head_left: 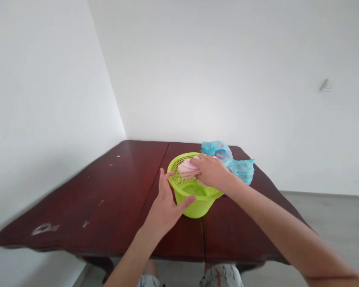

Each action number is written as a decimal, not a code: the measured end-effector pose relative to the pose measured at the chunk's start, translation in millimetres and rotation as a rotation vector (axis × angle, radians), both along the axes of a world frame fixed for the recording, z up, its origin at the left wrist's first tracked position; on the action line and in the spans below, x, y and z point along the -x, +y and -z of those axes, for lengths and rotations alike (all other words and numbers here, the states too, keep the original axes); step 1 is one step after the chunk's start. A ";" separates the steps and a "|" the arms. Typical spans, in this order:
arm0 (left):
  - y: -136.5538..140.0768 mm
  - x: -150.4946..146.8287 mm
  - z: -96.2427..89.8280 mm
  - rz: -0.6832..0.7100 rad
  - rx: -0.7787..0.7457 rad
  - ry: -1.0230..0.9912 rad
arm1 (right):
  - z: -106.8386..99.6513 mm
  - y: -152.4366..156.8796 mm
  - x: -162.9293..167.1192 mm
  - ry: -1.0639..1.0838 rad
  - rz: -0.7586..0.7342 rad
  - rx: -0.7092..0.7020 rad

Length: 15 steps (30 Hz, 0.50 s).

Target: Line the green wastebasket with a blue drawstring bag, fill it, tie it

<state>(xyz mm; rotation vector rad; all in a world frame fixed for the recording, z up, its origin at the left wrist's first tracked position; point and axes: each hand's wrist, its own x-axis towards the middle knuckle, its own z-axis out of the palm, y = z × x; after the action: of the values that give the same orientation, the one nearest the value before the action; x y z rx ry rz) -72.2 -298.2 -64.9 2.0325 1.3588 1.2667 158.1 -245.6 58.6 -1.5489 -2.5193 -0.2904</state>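
My right hand (212, 170) is closed on a pale pink, ribbed bundle (188, 169) that looks like soft folded cloth. It holds the bundle over the mouth of a lime-green plastic basket (194, 205) with perforated walls. The basket stands upright, and the part of its bottom that shows is bare green. Along the basket's near left side, my left hand (166, 203) has its fingers and thumb spread, at or against the rim. Just behind my right hand lies a crumpled blue plastic bag (242, 169), partly hidden by it.
Another blue bag (218, 148), tied and filled, sits near the far edge. The dark red table (125, 179) has seams and a few pale scuffs at left. White walls rise behind and to the left. My knees (221, 275) are below the near edge.
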 end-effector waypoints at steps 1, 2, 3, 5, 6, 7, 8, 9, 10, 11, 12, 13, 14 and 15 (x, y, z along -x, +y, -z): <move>-0.7 -1.7 -3.2 -0.029 -0.043 0.027 | -1.7 -10.5 -3.5 0.009 0.042 -0.084; -2.1 -3.1 -8.6 -0.054 -0.096 0.052 | -3.1 -20.6 -6.0 0.018 0.070 -0.160; -4.0 -3.9 -16.3 -0.066 -0.165 0.068 | -4.8 -29.9 -7.6 0.026 0.076 -0.235; -8.8 -2.2 -38.4 -0.038 -0.342 0.084 | -10.2 -45.2 -7.6 0.010 0.003 -0.363; -10.8 0.4 -52.0 0.002 -0.413 0.094 | -14.1 -51.0 -6.3 -0.020 -0.074 -0.415; -12.1 4.1 -66.4 0.057 -0.456 0.108 | -18.6 -55.6 -4.3 -0.061 -0.171 -0.464; -12.4 8.5 -80.9 0.119 -0.470 0.126 | -23.1 -59.0 -1.7 -0.108 -0.284 -0.515; -11.7 13.3 -94.6 0.179 -0.462 0.142 | -27.3 -61.5 1.2 -0.155 -0.401 -0.569; -10.2 17.9 -106.8 0.229 -0.441 0.163 | -30.7 -63.2 4.4 -0.193 -0.510 -0.629; -8.2 22.0 -117.1 0.273 -0.423 0.186 | -32.9 -64.2 7.7 -0.219 -0.598 -0.689; -6.2 25.5 -125.0 0.309 -0.413 0.209 | -33.8 -64.7 11.1 -0.229 -0.660 -0.744; -4.6 28.5 -130.7 0.337 -0.412 0.233 | -33.3 -64.9 14.5 -0.228 -0.700 -0.789; -3.7 31.5 -134.2 0.358 -0.420 0.254 | -31.7 -65.1 17.6 -0.215 -0.722 -0.828; -3.5 35.1 -135.9 0.369 -0.429 0.267 | -29.4 -65.6 20.4 -0.198 -0.734 -0.856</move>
<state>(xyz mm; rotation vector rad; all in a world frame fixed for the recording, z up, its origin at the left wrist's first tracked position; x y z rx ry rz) -107.3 -301.7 70.9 2.6728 0.7900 1.2233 137.7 -311.1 88.1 -0.2731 -2.3556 -1.2153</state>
